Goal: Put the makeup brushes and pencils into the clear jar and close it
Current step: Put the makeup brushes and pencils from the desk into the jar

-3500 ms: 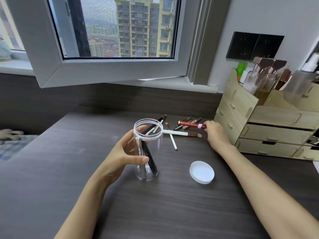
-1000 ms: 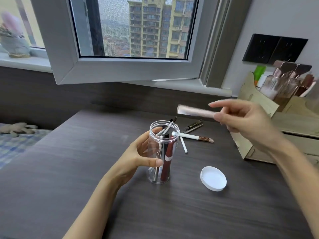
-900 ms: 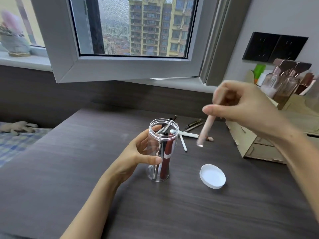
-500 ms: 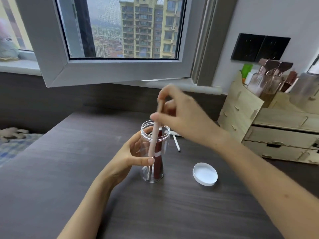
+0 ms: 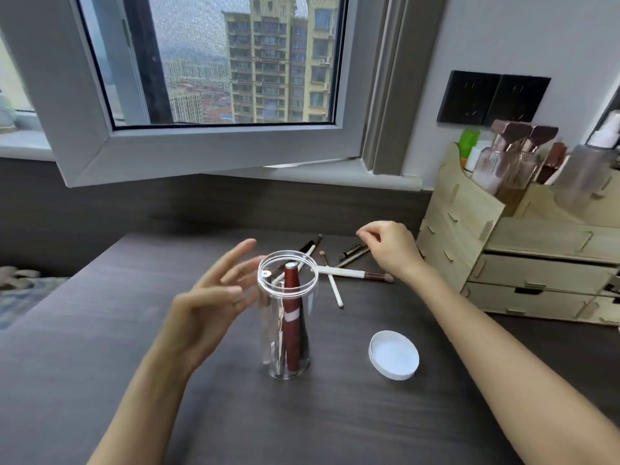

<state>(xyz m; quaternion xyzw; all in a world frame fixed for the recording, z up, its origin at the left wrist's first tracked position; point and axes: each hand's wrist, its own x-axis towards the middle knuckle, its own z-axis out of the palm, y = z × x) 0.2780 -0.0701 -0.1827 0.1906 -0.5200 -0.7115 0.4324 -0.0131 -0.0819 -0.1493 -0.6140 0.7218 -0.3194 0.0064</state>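
The clear jar [image 5: 287,317] stands upright and lidless on the dark desk, with a red tube [image 5: 292,327] and a few thin brushes inside. My left hand [image 5: 214,297] hovers just left of it, fingers spread, not gripping. My right hand [image 5: 389,248] is behind the jar, over the loose pencils [image 5: 352,255], with its fingers curled and nothing visibly in them. A white-handled brush [image 5: 352,273] and a thin white pencil [image 5: 333,285] lie crossed on the desk behind the jar. The white lid [image 5: 393,359] lies on the desk to the right.
A wooden drawer organizer [image 5: 523,260] with bottles stands at the right against the wall. An open window sash [image 5: 201,152] juts out over the desk's far side. The desk's left edge [image 5: 67,286] drops to a bed.
My right hand dropped the pale stick into the jar and moved back right to the loose pencils. My left hand let go of the jar and opened.
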